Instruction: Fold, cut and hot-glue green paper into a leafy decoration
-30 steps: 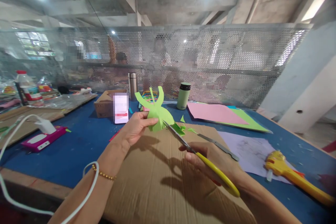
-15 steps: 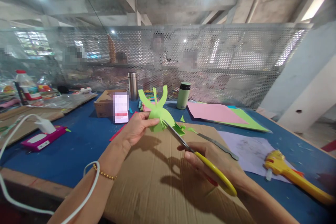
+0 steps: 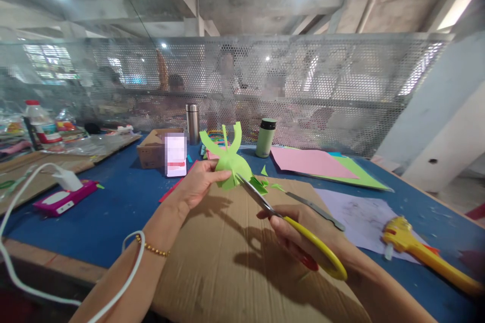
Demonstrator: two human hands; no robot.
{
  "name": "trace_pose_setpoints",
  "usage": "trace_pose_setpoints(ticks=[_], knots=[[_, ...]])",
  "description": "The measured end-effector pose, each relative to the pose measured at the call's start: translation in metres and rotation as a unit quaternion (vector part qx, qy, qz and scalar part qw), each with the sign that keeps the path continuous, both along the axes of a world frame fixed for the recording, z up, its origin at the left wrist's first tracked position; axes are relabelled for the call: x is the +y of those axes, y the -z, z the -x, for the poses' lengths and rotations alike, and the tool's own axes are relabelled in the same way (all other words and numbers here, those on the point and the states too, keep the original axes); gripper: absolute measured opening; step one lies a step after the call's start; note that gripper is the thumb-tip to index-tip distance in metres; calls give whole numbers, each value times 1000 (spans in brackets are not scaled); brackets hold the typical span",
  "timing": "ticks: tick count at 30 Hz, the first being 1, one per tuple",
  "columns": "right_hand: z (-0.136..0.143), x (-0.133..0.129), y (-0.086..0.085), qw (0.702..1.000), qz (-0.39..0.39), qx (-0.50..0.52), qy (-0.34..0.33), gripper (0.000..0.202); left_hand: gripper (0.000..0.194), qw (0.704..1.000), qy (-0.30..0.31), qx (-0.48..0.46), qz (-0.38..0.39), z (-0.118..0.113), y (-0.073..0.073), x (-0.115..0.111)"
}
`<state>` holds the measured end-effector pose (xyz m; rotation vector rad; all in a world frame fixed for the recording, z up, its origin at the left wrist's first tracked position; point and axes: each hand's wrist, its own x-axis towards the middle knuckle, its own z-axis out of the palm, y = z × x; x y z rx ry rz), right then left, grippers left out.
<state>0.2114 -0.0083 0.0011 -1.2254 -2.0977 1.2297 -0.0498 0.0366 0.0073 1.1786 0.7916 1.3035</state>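
Observation:
A light green paper shape [image 3: 234,164] with curved strips rising from its top is pinched between the thumb and fingers of my left hand [image 3: 202,181]. My right hand [image 3: 303,227] is closed around yellow-handled scissors [image 3: 316,247], which also show a red part below. The scissor tips touch the lower right part of the green paper, and the blades look nearly closed. Green paper scraps [image 3: 258,185] lie just behind the blades. Beneath both hands is a brown cardboard sheet [image 3: 212,272].
Behind my hands stand a phone [image 3: 176,155], a cardboard box [image 3: 151,151], a steel bottle [image 3: 193,123] and a green cup [image 3: 265,139]. Pink paper [image 3: 310,164], a grey blade [image 3: 314,208] and a yellow glue gun [image 3: 413,247] lie right; a purple power strip [image 3: 64,199] lies left.
The scissors and my right hand have shifted slightly to the right, and the red handle part shows more. My left hand still holds the green paper in nearly the same place.

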Motion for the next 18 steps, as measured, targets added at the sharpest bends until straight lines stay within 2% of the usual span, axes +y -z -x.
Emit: trace_pose_setpoints(ticks=[12,18], knots=[[-8,2,6,999,41,21,-3,69,24,1000,0,-17,-11,2,0,1],[-11,2,4,999,9,20,-24,65,28,1000,7,-21,-13,2,-1,2]])
